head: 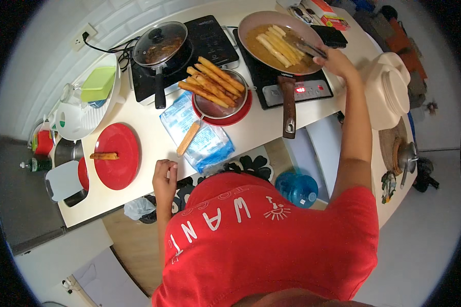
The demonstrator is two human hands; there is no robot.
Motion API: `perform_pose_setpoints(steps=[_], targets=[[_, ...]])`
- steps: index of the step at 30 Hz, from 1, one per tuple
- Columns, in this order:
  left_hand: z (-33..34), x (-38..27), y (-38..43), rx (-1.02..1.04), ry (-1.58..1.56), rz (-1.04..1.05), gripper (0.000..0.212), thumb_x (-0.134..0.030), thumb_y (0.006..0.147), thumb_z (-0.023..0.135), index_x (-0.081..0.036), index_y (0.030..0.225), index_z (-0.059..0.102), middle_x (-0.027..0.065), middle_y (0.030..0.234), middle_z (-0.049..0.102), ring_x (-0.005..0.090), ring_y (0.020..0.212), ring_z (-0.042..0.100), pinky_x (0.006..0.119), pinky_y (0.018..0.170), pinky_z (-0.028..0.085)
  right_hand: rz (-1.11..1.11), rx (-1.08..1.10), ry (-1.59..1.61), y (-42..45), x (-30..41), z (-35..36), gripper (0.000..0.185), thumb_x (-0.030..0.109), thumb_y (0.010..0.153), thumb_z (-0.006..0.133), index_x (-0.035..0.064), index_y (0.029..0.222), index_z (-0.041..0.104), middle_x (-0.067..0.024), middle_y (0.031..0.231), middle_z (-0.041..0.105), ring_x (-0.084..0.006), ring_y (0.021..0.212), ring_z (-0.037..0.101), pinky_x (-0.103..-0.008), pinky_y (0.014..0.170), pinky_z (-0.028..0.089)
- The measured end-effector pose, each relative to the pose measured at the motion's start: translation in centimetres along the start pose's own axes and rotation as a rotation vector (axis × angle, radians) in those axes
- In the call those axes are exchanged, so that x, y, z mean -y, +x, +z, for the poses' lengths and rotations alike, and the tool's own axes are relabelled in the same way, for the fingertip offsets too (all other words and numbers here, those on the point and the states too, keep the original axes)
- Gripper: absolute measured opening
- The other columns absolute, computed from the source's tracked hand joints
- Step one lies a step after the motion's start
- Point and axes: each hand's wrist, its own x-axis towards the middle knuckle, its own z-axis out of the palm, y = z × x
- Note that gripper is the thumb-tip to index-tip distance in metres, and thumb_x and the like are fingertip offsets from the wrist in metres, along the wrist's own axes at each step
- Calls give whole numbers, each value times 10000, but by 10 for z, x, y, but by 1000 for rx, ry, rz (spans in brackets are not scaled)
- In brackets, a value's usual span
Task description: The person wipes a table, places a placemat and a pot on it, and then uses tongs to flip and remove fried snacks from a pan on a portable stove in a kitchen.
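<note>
My right hand point(336, 61) grips dark tongs point(309, 48), whose tips reach into the oil beside several pale rolls point(280, 46) in a frying pan point(249, 23). The pan rests on an induction cooker point(296, 92) with a lit display. My left hand point(165, 176) rests at the counter's front edge with its fingers curled; nothing shows in it. Several browned fried rolls point(215, 84) lie across a wire strainer point(215, 110) with a wooden handle, set over a red bowl or plate point(230, 121). One browned roll point(104, 156) lies on a red plate point(119, 172) to the left.
A lidded saucepan point(159, 46) sits on a second cooker point(211, 38) at the back. A blue and white plastic packet point(207, 146) lies under the strainer's handle. A white basin point(75, 128) holds dishes at left. A cream plastic jug point(386, 92) stands at right. A blue water bottle point(297, 188) is below the counter.
</note>
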Motion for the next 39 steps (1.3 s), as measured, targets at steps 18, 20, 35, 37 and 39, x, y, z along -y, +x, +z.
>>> perform_pose_setpoints(steps=[18, 20, 35, 37, 39], targets=[[10, 2, 9, 38, -13, 62, 74, -46, 852, 595, 12, 891, 621, 129, 901, 592, 264, 817, 599, 323, 741, 470, 1, 52, -102, -1, -5, 18, 494, 397, 845, 611, 14, 1155, 569, -258, 1023, 631, -385, 991, 609, -452, 856, 482], [12, -1, 13, 50, -18, 90, 75, -48, 851, 596, 10, 890, 621, 130, 902, 592, 267, 821, 600, 325, 742, 471, 41, 35, -216, 1, -21, 18, 494, 395, 844, 614, 15, 1156, 566, -254, 1022, 633, -381, 994, 610, -453, 856, 481], [9, -3, 15, 58, -7, 92, 74, -54, 860, 583, 4, 887, 620, 111, 909, 595, 245, 813, 609, 303, 573, 484, 117, -11, -129, -7, -30, 18, 532, 409, 845, 613, 64, 1240, 521, -233, 1081, 624, -376, 1027, 598, -458, 878, 467], [9, -1, 16, 44, 12, 108, 73, -55, 862, 582, -3, 893, 623, 103, 910, 597, 233, 803, 609, 294, 505, 471, 110, -28, -111, -7, -33, 20, 542, 416, 844, 613, 69, 1249, 517, -228, 1096, 621, -373, 1039, 593, -455, 884, 464], [7, 1, 14, 27, 19, 103, 71, -54, 861, 583, -5, 892, 623, 104, 911, 597, 234, 803, 609, 296, 510, 475, 105, -40, -95, -9, -32, 20, 552, 423, 842, 613, 74, 1258, 514, -224, 1111, 617, -370, 1051, 589, -452, 891, 461]])
